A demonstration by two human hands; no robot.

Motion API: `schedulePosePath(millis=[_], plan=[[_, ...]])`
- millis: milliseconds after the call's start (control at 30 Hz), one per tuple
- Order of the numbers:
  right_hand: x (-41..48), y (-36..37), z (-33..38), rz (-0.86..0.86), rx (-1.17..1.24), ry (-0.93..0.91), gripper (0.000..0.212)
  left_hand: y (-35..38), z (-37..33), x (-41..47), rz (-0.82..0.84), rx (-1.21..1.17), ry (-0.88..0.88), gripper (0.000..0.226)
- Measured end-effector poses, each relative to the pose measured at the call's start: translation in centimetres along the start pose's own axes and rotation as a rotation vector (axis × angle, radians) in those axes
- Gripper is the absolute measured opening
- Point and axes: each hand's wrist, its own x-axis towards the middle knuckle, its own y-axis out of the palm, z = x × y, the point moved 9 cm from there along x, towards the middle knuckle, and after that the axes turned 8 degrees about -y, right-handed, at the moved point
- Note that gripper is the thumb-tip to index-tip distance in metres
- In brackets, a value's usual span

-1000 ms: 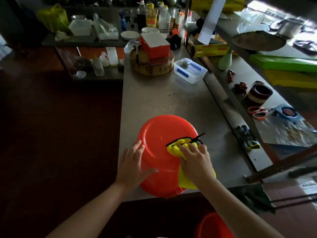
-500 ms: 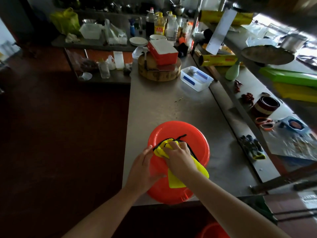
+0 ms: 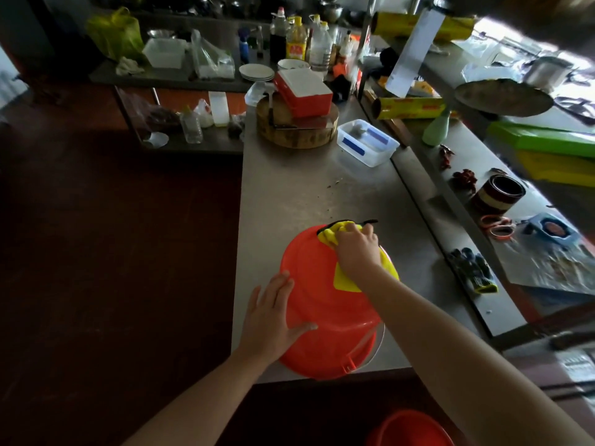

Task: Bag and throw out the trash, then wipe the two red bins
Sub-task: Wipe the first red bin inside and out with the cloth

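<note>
As the red bin (image 3: 322, 304) sits at the near edge of the counter (image 3: 289, 194), my flat left hand (image 3: 272, 313) presses it. My right hand (image 3: 357, 249) grips the cloth (image 3: 346, 280), moved out to the far rim

Bare steel counter (image 3: 306, 194) beyond my upturned red plastic bin (image 3: 315, 300) is open; clear plastic tub (image 3: 367, 146) and round wooden chopping block (image 3: 296, 136) close the far end.

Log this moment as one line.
phase: wiping | red bin: inverted on counter | left hand: steadies bin | right hand: grips yellow cloth on base
</note>
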Motion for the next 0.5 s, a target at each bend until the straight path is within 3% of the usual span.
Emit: schedulePosePath(millis=[167, 367, 433, 500], plan=[[-2.4, 0.0, -4.8, -0.009, -0.054, 0.083, 0.032, 0.0, -0.1, 0.0, 0.006, 0.045, -0.006, 0.104], [-8.5, 1.5, -6.6, 0.033, -0.024, -0.006, 0.033, -0.1, -0.2, -0.2, -0.019, 0.027, -0.010, 0.105], [-10.7, 0.9, -6.0, -0.035, 0.037, -0.057, 0.027, 0.0, -0.1, -0.2, -0.002, 0.018, -0.024, 0.106], [-13.0, -0.5, -5.0, -0.212, 0.136, -0.128, 0.023, 0.0, -0.2, -0.2, 0.011, 0.002, -0.026, 0.105]])
